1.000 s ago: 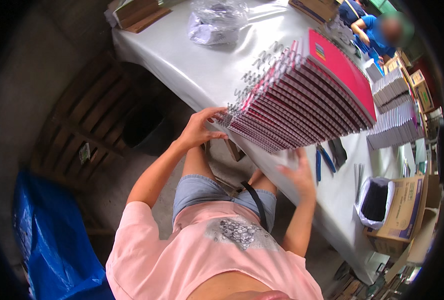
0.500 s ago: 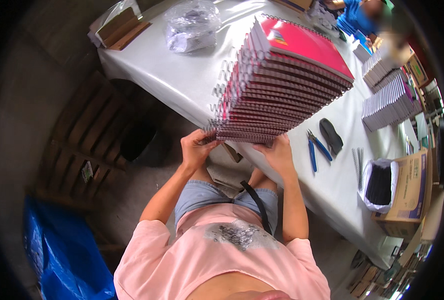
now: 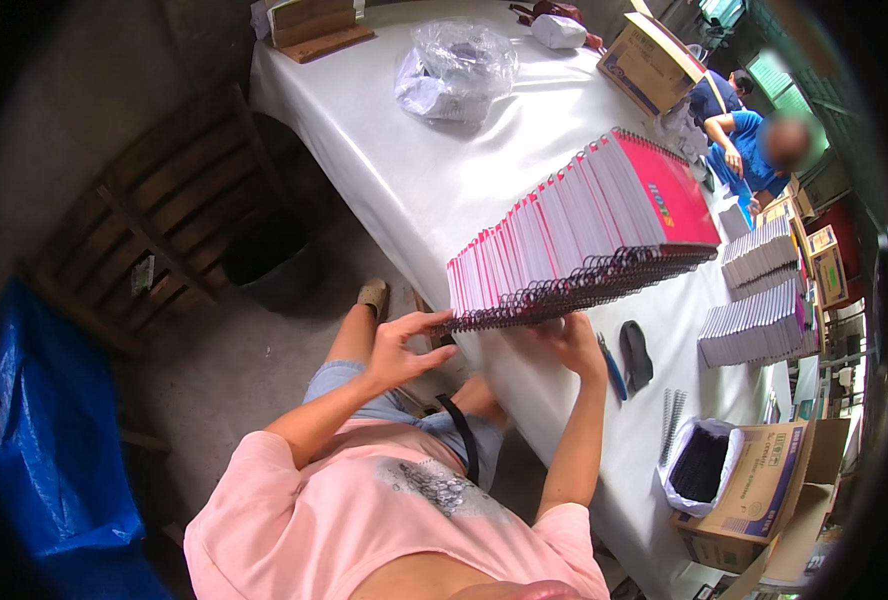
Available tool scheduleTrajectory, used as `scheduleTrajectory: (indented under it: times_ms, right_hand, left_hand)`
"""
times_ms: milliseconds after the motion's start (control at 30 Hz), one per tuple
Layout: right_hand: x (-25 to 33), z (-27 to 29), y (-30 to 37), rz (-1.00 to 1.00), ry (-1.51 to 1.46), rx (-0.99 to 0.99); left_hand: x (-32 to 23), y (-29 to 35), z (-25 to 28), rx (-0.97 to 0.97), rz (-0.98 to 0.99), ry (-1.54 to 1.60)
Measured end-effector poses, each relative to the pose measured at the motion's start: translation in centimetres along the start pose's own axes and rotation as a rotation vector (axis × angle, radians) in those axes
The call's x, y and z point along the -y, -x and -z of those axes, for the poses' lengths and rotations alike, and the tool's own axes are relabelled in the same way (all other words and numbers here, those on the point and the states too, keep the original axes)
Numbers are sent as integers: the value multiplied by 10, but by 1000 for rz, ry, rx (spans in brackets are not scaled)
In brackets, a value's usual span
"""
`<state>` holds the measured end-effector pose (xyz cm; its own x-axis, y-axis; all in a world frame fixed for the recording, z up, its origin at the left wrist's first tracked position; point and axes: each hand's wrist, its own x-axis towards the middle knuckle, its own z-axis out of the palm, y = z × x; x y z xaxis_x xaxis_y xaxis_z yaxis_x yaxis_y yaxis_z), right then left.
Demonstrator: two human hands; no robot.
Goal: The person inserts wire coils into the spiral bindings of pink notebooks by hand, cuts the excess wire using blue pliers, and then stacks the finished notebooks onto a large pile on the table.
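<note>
A tall stack of spiral notebooks (image 3: pixel 554 240) with pink-red covers leans at the near edge of the white-covered table. Its dark coils face me on the lower side, and white page edges show on the left. My left hand (image 3: pixel 409 350) is at the stack's lower left corner, fingers stretched along the edge and thumb apart. My right hand (image 3: pixel 572 345) grips the stack's lower edge, its fingertips partly hidden by the coils. Blue-handled pliers (image 3: pixel 612 368) and a dark, flat oblong object (image 3: pixel 635 355) lie just right of that hand.
Clear plastic-wrapped bundle (image 3: pixel 454 75) lies on the table's far left part. At right are more notebook stacks (image 3: pixel 754 325), loose wire coils (image 3: pixel 673 415), a carton (image 3: pixel 754 480) and a bag of black coils (image 3: pixel 699 465). Co-worker in blue (image 3: pixel 749 140) stands beyond. Wooden pallet (image 3: pixel 154 225) leans left.
The notebook stack has turned, so page edges now show on its left and coils along its lower side. My left hand has loosened, its thumb coming away. The whole view has shifted.
</note>
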<state>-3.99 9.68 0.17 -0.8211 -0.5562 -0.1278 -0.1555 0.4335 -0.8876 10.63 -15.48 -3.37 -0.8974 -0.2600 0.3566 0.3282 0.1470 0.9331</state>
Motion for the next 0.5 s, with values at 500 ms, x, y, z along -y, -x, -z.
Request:
scheduleTrajectory:
  times_ms: [500]
  right_hand:
    - [82, 40, -61, 693, -1031, -693]
  left_hand:
    - [-42, -173, -40, -85, -942, -113]
